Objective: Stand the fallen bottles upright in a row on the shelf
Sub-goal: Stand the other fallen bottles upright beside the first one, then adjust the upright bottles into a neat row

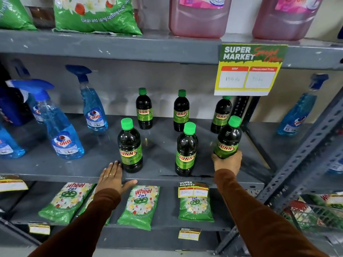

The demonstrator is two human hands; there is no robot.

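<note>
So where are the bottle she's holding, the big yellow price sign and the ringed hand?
Held Sunny bottle [228,138]: head view, on its dark body above the label.
Price sign [249,71]: head view, on its yellow middle.
Left hand [111,176]: head view, on the back of the hand, near the rings.

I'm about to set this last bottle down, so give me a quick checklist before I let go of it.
1. Right hand grips held bottle at its base: ok.
2. Held bottle upright: not ok, it tilts.
3. Held bottle resting on shelf: cannot tell.
4. Front bottles upright: ok.
5. Back three bottles upright: ok.
6. Left hand clear of bottles: cannot tell, fingertips are right beside the front-left one.
</note>
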